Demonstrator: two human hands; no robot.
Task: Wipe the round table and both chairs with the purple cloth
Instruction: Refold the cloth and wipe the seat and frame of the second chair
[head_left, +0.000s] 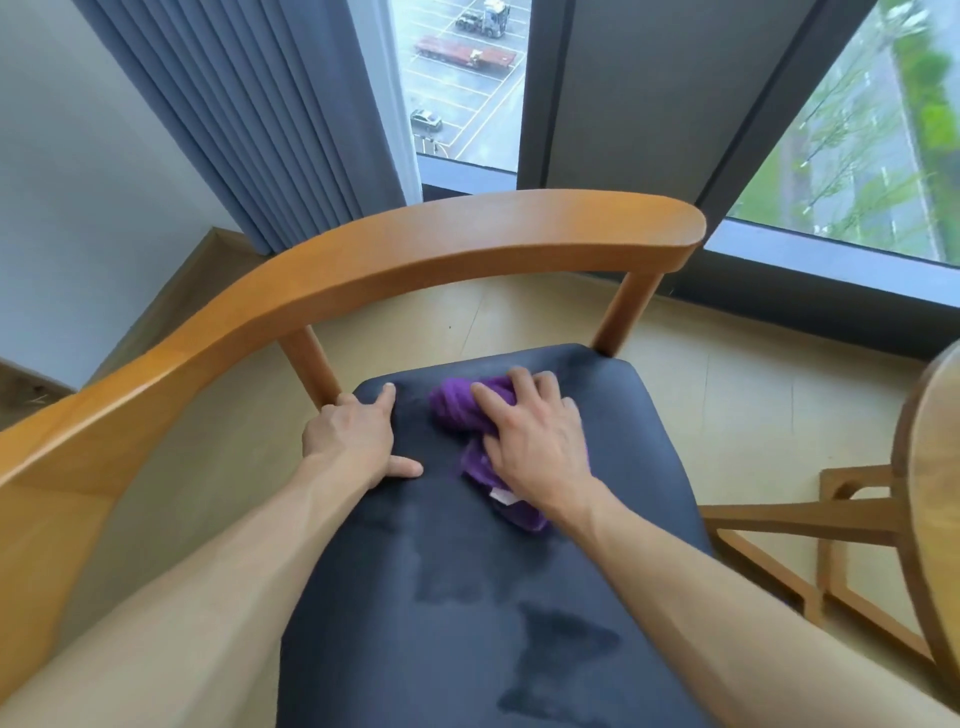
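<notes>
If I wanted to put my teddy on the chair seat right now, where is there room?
The near half of the dark seat, between the two forearms and the front edge, is bare, with only damp streaks. The far right corner beside the back post is free too. The far middle is crowded: the left hand presses there and the right hand pushes the purple cloth.

Dark chair seat (597, 519) bears purple cloth (457, 405) and both hands.
</notes>
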